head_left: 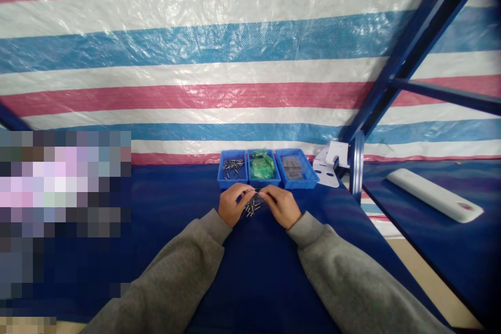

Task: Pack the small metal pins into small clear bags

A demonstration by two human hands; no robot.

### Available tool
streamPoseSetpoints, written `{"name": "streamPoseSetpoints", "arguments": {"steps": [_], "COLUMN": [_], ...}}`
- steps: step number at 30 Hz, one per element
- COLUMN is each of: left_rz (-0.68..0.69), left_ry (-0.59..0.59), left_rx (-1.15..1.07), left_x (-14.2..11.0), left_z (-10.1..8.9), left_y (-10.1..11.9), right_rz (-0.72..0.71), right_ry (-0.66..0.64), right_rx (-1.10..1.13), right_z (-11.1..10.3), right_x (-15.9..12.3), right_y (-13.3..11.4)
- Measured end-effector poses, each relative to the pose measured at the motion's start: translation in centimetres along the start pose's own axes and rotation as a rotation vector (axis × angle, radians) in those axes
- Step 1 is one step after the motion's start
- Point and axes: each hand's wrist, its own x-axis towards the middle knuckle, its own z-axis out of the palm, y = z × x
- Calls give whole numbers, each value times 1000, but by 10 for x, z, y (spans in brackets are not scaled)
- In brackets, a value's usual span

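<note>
My left hand (pixel 234 204) and my right hand (pixel 282 206) meet at the middle of the blue table (pixel 176 219), their fingertips pinching at a small bunch of thin metal screws (pixel 253 205). The screws' tips stick out below the fingers, toward me. Part of the bunch is hidden by my fingers. Both grey sleeves reach in from the bottom of the view. Just beyond my hands stand several blue plastic bins side by side. The left bin (pixel 233 154) holds loose metal screws (pixel 233 168).
The middle bin (pixel 263 152) holds a green plastic bag (pixel 262 165), and the right bin (pixel 293 154) holds flat grey parts (pixel 292 167). White brackets (pixel 326 167) lie beyond it. A blue steel frame (pixel 357 164) stands right, beside a lower shelf carrying a white bar (pixel 434 195). A striped tarpaulin (pixel 195 62) hangs behind. The left side is pixelated.
</note>
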Motion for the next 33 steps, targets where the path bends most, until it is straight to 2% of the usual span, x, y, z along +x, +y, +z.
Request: {"name": "streamPoseSetpoints", "arguments": {"steps": [4,8,14,17,23,33], "left_rz": [-19,-52,39,53,20,52], "left_ry": [-10,-18,-70,-49,80,25], "left_rx": [-69,-62,46,68,23,10], "left_x": [-1,-1,2,2,0,1], "left_z": [0,0,1,2,3,0], "left_y": [3,3,-2,-5,-7,-5], "right_rz": [-6,24,23,4,-18,-16], "right_ry": [-6,97,193,193,188,99], "right_rx": [-62,-69,-47,-39,-20,-23], "right_z": [2,0,-5,-6,-7,-5], "right_x": [0,-1,0,0,0,0], "right_y": [3,4,-1,-3,-6,-5]}}
